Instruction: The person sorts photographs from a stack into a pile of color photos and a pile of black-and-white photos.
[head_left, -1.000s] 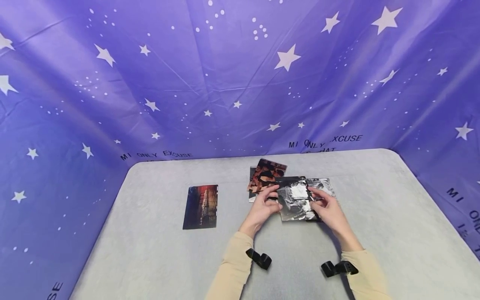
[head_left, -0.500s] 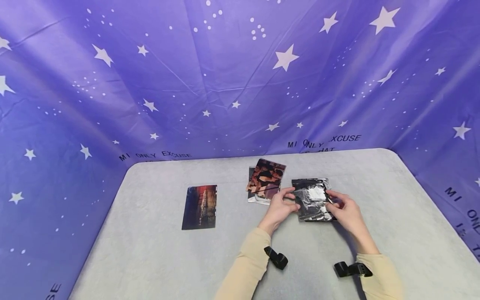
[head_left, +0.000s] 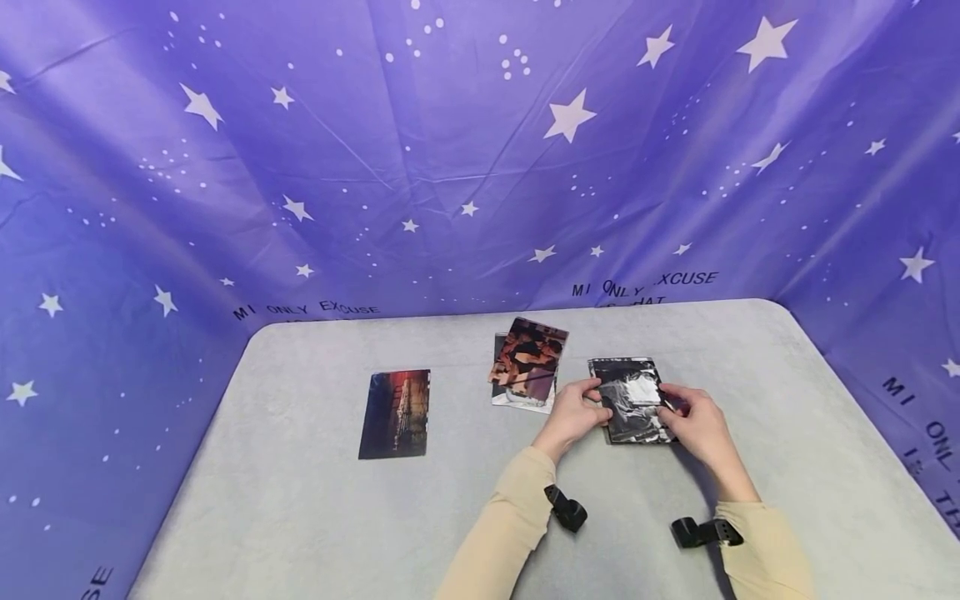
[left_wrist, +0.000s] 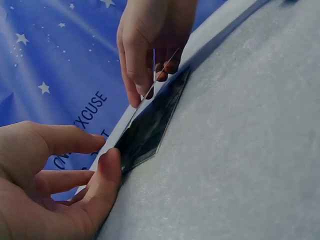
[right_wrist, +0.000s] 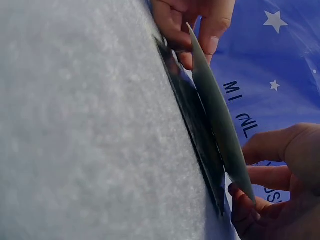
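Both hands hold one glossy black-and-white photo card [head_left: 628, 400] at the right of the table. My left hand [head_left: 573, 417] pinches its left edge between thumb and fingers, and my right hand [head_left: 699, 425] grips the right edge. Seen edge-on in the right wrist view, the held card [right_wrist: 222, 120] bows slightly and hangs just over another dark card [right_wrist: 192, 125] lying on the table. That lower card [left_wrist: 155, 130] also shows beneath the held one in the left wrist view; from the head it is almost wholly covered.
Left of the hands, a reddish-brown picture card [head_left: 534, 354] lies askew on a grey-white card [head_left: 517, 402]. Farther left is a single dark blue and red picture card [head_left: 396, 415]. A purple star-printed cloth [head_left: 420, 183] hangs behind the grey table [head_left: 285, 500].
Both hands have carried the black-and-white card rightward, from beside the lower card to over it. The other cards have stayed in place.
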